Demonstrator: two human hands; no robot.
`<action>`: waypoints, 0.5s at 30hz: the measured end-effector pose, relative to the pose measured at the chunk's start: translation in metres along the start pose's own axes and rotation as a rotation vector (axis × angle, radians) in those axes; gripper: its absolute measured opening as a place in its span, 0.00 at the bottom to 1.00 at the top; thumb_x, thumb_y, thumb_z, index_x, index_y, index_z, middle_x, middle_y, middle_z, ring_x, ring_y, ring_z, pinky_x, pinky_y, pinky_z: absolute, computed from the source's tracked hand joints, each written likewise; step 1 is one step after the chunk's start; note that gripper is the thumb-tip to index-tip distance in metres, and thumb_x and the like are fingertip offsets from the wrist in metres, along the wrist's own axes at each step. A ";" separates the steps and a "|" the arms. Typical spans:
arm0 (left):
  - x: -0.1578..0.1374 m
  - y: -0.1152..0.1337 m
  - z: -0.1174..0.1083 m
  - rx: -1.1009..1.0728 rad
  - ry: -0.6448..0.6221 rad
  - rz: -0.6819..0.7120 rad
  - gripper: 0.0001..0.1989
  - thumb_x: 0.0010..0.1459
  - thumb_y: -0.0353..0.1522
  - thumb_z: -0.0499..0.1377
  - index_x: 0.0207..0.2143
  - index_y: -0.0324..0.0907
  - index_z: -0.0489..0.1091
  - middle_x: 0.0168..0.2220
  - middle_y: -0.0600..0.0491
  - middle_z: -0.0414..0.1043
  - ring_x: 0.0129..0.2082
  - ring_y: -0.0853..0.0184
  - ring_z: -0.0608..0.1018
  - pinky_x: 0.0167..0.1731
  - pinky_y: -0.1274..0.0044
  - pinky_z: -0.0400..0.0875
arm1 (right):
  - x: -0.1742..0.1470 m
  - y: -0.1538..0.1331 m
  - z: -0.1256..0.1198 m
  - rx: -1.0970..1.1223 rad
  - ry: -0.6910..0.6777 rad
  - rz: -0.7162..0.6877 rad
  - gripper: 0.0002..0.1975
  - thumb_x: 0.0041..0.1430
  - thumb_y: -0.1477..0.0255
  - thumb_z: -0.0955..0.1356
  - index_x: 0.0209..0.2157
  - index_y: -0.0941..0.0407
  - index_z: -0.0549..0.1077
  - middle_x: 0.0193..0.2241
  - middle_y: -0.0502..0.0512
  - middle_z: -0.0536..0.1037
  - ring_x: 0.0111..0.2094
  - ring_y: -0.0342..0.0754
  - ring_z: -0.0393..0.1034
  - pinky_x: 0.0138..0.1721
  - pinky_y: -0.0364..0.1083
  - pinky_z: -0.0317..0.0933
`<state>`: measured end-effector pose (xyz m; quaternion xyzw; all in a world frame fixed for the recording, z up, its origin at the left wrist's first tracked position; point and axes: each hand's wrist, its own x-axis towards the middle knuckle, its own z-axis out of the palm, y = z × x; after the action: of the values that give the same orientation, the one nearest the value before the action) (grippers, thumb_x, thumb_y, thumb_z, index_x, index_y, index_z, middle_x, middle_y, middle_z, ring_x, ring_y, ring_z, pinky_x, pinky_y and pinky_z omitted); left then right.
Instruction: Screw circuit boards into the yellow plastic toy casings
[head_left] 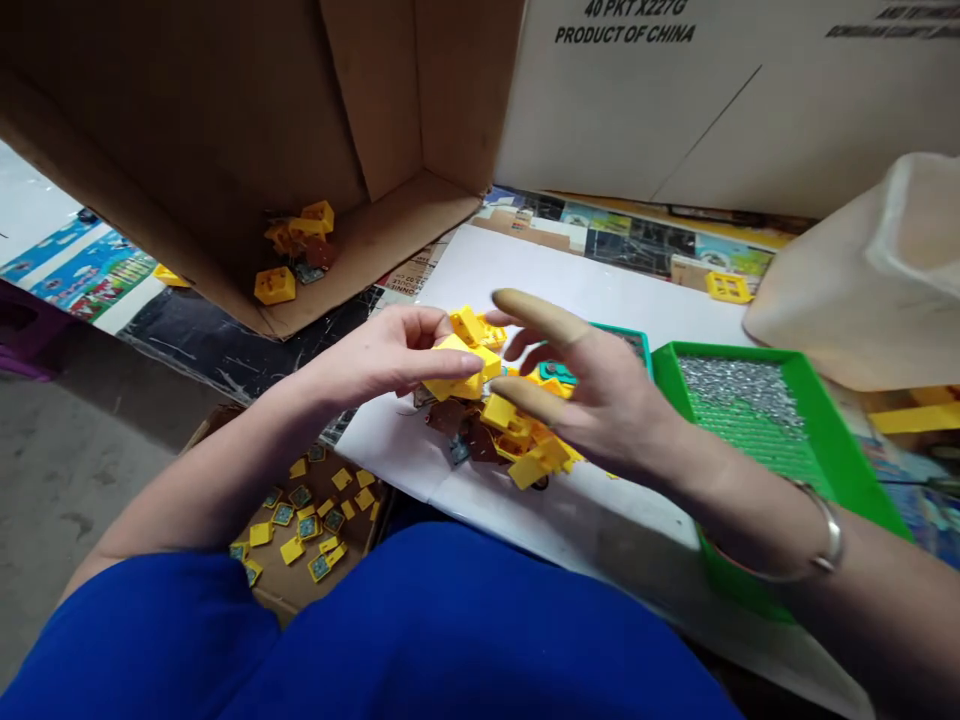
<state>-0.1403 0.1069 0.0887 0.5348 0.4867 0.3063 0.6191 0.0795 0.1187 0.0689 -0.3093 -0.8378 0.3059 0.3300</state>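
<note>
My left hand (397,350) pinches a yellow plastic housing (452,372) between thumb and fingers, above the white work surface. Just right of it, my right hand (592,385) is held with its fingers apart; finger covers sit on its thumb and index finger. Nothing shows gripped between those fingers. Under both hands lies a loose pile of yellow housings (536,460), mixed with brown and grey circuit boards (469,440). Behind the right hand, partly hidden, is a teal tray (626,340).
A green tray (847,450) of small metal screws (739,390) stands at right, beside a whitish plastic container (847,270). An open cardboard box (405,235) at back left holds some yellow parts. Below left, another box (289,595) contains several yellow housings with boards.
</note>
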 end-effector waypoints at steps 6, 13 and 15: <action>0.006 -0.003 -0.002 -0.068 -0.001 0.108 0.14 0.57 0.42 0.64 0.36 0.39 0.75 0.18 0.58 0.65 0.15 0.77 0.65 0.17 0.84 0.60 | 0.017 0.005 0.009 0.368 -0.029 0.248 0.17 0.58 0.68 0.70 0.50 0.54 0.72 0.40 0.53 0.80 0.34 0.45 0.74 0.41 0.48 0.72; 0.006 -0.017 0.010 -0.123 0.118 0.242 0.19 0.50 0.33 0.70 0.45 0.40 0.73 0.34 0.54 0.77 0.25 0.73 0.77 0.26 0.80 0.74 | 0.006 0.002 0.004 0.802 -0.024 0.757 0.24 0.45 0.61 0.78 0.40 0.55 0.68 0.26 0.50 0.79 0.26 0.44 0.76 0.30 0.43 0.72; 0.008 -0.018 0.013 -0.133 0.113 0.247 0.16 0.53 0.33 0.69 0.44 0.39 0.74 0.29 0.55 0.75 0.24 0.73 0.76 0.25 0.81 0.74 | 0.004 0.002 0.003 0.769 -0.042 0.798 0.24 0.44 0.60 0.78 0.37 0.56 0.68 0.24 0.50 0.78 0.23 0.44 0.75 0.25 0.42 0.70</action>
<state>-0.1283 0.1055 0.0687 0.5303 0.4298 0.4412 0.5826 0.0751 0.1219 0.0671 -0.4536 -0.4899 0.6972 0.2610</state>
